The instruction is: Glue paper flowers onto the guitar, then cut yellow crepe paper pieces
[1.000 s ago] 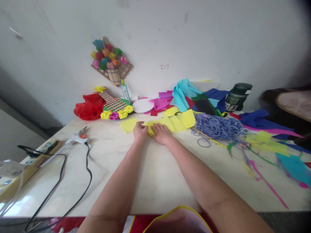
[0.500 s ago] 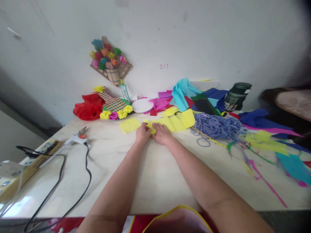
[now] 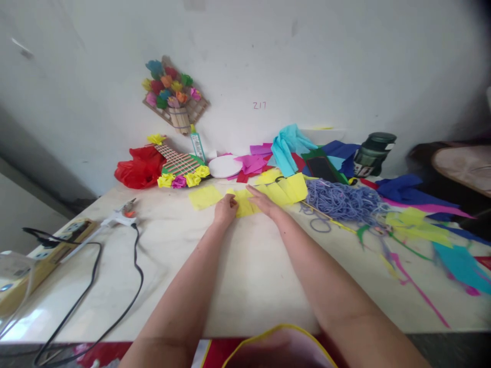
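Note:
A creased strip of yellow crepe paper (image 3: pixel 244 203) lies on the table between my hands. My left hand (image 3: pixel 226 208) has its fingers closed on the strip's left end. Flat and stretched out, my right hand (image 3: pixel 263 201) is over the strip with its fingers straight; whether it touches the paper I cannot tell. To the left of my left hand is a separate yellow paper square (image 3: pixel 205 197). More yellow pieces (image 3: pixel 293 188) lie in a row just right of my right hand.
A glue gun (image 3: pixel 119 217) and power strip (image 3: pixel 46 263) with cables are at left. Behind stand a paper-flower guitar craft (image 3: pixel 180 163), a white disc (image 3: pixel 225 166) and a glue tube (image 3: pixel 197 145). At right are tangled purple cord (image 3: pixel 341 200), coloured paper and a dark green jar (image 3: pixel 374 155).
My right hand has lifted and shifted slightly right and away, baring more of the yellow strip, which now lies more spread out. My left hand stays about where it was.

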Tool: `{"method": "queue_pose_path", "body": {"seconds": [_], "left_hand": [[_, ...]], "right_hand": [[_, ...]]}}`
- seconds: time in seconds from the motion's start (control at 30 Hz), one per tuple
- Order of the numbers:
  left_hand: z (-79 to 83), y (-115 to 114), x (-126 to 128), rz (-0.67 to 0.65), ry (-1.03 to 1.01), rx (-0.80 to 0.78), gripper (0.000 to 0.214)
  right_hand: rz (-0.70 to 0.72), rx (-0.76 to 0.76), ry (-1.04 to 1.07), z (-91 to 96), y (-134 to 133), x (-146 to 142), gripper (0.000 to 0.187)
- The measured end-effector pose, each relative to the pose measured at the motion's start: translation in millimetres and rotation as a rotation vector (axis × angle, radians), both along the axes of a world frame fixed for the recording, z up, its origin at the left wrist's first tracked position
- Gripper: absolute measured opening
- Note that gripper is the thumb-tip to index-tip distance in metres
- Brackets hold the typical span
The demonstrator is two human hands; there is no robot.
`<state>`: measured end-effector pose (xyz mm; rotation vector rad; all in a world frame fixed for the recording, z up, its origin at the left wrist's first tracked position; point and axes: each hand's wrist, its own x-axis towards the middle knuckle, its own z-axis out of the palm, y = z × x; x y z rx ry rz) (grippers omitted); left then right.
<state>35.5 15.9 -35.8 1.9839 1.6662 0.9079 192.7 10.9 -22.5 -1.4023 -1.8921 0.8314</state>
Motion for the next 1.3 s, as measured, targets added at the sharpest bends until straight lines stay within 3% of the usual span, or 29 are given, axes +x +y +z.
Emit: {"method": "queue_pose_path", "body": {"seconds": [0.1,0.27,0.47,0.53,0.63,0.7,0.77,1.3], "left_hand": [[-0.1,0.1,-0.3,-0.006,0.014,0.011,0.034],[1.5,-1.6,-0.9,-0.005,0.032,0.014,0.033],[2.8,-4.2,1.3,0.008,0.048,-0.013,0.033],[5.5,-7.8,1.9,0.046,0.12,0.014,0.032],[12.2,-15.9,1.7,0.223,0.304,0.124,0.032],[16.7,-20.7,1.5,0.367,0.367,0.1,0.038],[19.4,-23.4,2.6,0.43,0.389,0.043,0.044],[28.5,-5.4,18.5,0.345,0.32,-0.238,0.026]], "right_hand": [[-0.035,0.104,-0.005,-4.5,3.1,-0.1,0.055],[0.052,0.278,-0.403,-11.2,-6.3,-17.9,0.052],[0.064,0.184,-0.685,-10.1,-16.3,-25.4,0.046],[0.067,0.158,-0.699,-10.3,-15.0,-24.0,0.046],[0.076,0.136,-0.701,-12.0,-12.3,-21.8,0.047],[0.081,0.132,-0.702,-13.3,-11.3,-20.8,0.047],[0.082,0.133,-0.7,-14.2,-11.4,-20.2,0.048],[0.078,0.12,-0.653,-9.8,-17.2,-18.3,0.053]]}}
